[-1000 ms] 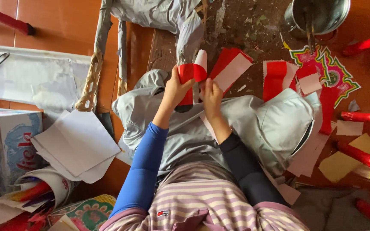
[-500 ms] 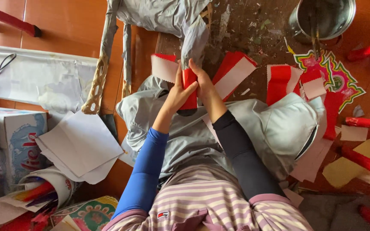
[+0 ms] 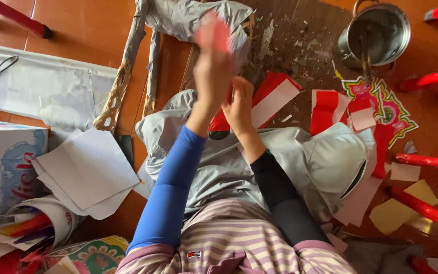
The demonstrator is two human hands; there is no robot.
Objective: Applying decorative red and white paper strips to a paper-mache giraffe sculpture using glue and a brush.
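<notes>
Paper cuttings and scraps spread across an orange wooden floor [image 3: 77, 30] as a seated person works over a grey cloth [image 3: 320, 162] draped on the lap. Toward the floor's left edge lie a stack of white sheets [image 3: 84, 172], a printed carton [image 3: 11, 162] and a tipped cup of coloured sticks [image 3: 41, 223]. Near the middle, the left hand [image 3: 214, 71], on a blue-sleeved arm, is raised and motion-blurred, its grip closed on a small red paper piece [image 3: 214, 33] pinched at the lower edge. Just beside it the right hand [image 3: 240, 109], on a dark-sleeved arm, rests with fingers curled against a folded red-and-white paper [image 3: 275, 96]; whether its grip truly closes on that sheet cannot be told. The paper looks light, thin and limp, likely to crease or tear, so it is best pinched gently near an edge or fold. Further right lie more red-and-white pieces [image 3: 330, 106], a multicoloured paper cutout [image 3: 386, 106] and yellow scraps [image 3: 401, 210], with a steel pot [image 3: 378, 30] at the far right corner and red rods [image 3: 427, 162] along the right edge.
</notes>
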